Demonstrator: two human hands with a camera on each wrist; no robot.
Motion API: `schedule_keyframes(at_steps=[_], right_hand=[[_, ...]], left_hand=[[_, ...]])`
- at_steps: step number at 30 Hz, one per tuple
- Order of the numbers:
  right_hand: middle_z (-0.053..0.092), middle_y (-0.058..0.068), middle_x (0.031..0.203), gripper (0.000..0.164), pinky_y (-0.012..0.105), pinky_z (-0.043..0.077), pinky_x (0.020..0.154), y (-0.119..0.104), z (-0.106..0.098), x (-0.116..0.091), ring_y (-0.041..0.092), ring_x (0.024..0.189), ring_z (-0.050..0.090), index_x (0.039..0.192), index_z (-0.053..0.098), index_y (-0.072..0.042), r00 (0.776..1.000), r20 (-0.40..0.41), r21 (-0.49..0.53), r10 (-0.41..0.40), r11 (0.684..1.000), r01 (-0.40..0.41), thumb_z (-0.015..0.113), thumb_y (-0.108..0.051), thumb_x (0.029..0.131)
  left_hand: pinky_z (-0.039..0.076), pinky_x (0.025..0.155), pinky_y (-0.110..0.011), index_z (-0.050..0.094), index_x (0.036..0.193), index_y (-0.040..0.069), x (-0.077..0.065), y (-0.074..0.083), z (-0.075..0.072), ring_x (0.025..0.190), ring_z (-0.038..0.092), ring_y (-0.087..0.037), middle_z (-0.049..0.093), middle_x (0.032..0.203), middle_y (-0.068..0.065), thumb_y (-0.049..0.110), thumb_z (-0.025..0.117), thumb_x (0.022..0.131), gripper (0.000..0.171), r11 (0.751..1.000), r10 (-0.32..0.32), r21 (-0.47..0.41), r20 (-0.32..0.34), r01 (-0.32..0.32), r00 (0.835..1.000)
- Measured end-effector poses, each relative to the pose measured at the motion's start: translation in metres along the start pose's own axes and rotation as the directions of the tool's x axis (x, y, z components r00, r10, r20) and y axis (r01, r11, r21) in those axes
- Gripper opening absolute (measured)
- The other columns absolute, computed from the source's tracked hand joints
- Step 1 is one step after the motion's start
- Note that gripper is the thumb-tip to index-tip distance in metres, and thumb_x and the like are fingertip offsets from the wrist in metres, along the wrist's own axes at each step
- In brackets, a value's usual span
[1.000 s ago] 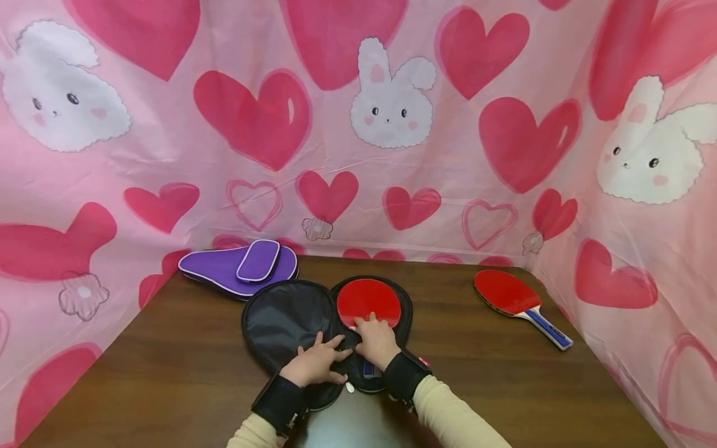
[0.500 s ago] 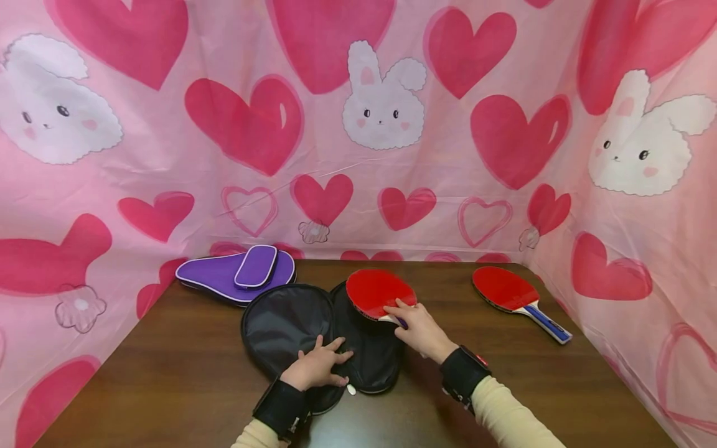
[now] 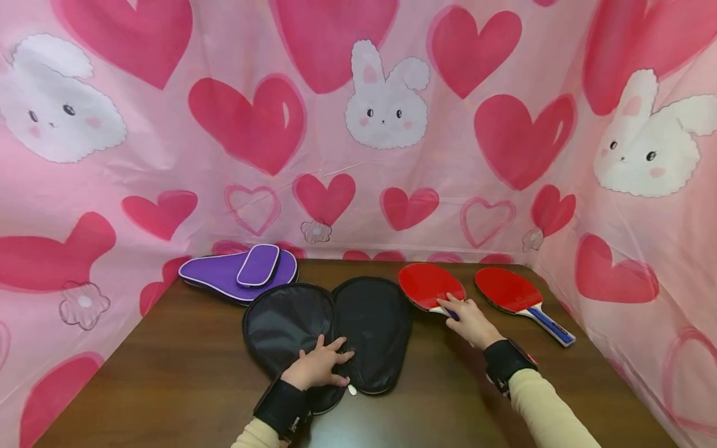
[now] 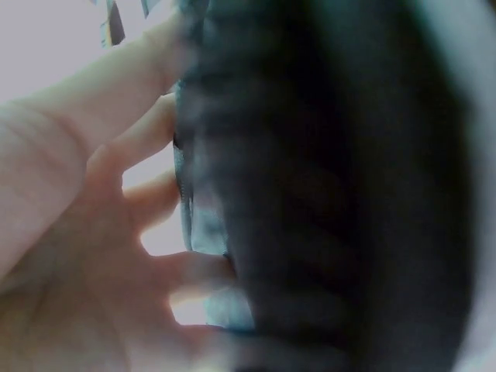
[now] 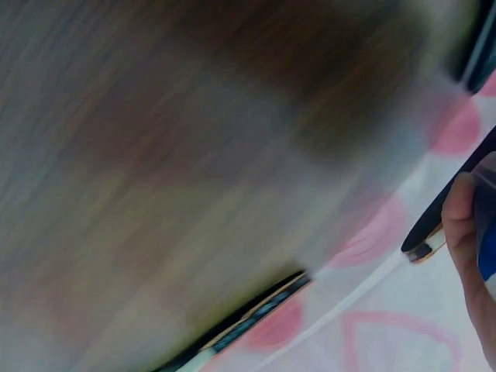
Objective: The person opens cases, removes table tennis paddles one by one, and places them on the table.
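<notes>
In the head view, my right hand point(image 3: 473, 323) grips a red table tennis paddle point(image 3: 430, 285) by its blue handle, with fingers reaching onto the rubber's lower edge. The paddle's dark edge point(image 5: 435, 211) also shows in the right wrist view beside my fingers point(image 5: 463, 225). An unzipped black paddle case point(image 3: 372, 330) lies spread flat, its two halves side by side, lining up. My left hand point(image 3: 316, 366) rests with spread fingers on the lower part of its left half. A small white zipper pull point(image 3: 352, 390) sits by the thumb.
A second red paddle point(image 3: 506, 289) with a blue handle lies at the right of the brown wooden table point(image 3: 168, 367). A purple case point(image 3: 215, 272) with a small pouch point(image 3: 257, 266) lies at the back left. Pink heart-patterned cloth point(image 3: 330, 155) stands behind and at both sides.
My right hand has lifted the paddle off the right half of the black case and carried it rightward, near the second paddle. My left hand has stayed on the case.
</notes>
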State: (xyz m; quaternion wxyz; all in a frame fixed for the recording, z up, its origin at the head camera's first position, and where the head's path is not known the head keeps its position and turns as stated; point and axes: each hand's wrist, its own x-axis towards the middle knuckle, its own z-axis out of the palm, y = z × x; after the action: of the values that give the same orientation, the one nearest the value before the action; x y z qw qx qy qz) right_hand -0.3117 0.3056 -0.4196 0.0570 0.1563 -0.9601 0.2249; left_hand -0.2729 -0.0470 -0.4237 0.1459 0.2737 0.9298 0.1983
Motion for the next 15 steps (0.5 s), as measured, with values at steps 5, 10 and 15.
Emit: schedule_keyframes(at_steps=[5, 10, 15], right_hand=[[0.04, 0.036, 0.14, 0.048, 0.067, 0.035, 0.094, 0.023, 0.006, -0.011, 0.059, 0.113, 0.041, 0.134, 0.053, 0.007, 0.997, 0.061, 0.0, 0.053, 0.999, -0.053, 0.061, 0.0, 0.087], [0.041, 0.037, 0.138, 0.048, 0.068, 0.034, 0.093, 0.037, 0.009, -0.009, 0.062, 0.112, 0.04, 0.132, 0.054, 0.008, 0.997, 0.053, -0.023, 0.063, 0.998, -0.062, 0.061, 0.002, 0.085], [0.042, 0.04, 0.135, 0.048, 0.068, 0.033, 0.094, 0.04, 0.009, 0.005, 0.066, 0.113, 0.04, 0.13, 0.055, 0.009, 0.999, 0.042, -0.07, 0.027, 0.997, -0.024, 0.058, 0.005, 0.082]], left_hand=[[0.026, 0.084, -0.082, 0.064, 0.129, 0.009, -0.001, -0.002, 0.007, 0.13, 0.023, -0.063, 0.044, 0.145, -0.017, 0.025, 0.077, 0.084, 0.05, 1.0, 0.011, 0.001, 0.013, -0.011, 1.0], [0.026, 0.084, -0.082, 0.064, 0.13, 0.009, 0.001, -0.002, 0.007, 0.13, 0.023, -0.063, 0.044, 0.145, -0.017, 0.026, 0.076, 0.084, 0.051, 1.0, 0.017, 0.008, 0.005, -0.017, 1.0], [0.026, 0.084, -0.081, 0.063, 0.13, 0.01, 0.003, -0.003, 0.002, 0.131, 0.024, -0.062, 0.044, 0.145, -0.016, 0.026, 0.076, 0.084, 0.051, 1.0, 0.012, 0.015, -0.004, -0.012, 1.0]])
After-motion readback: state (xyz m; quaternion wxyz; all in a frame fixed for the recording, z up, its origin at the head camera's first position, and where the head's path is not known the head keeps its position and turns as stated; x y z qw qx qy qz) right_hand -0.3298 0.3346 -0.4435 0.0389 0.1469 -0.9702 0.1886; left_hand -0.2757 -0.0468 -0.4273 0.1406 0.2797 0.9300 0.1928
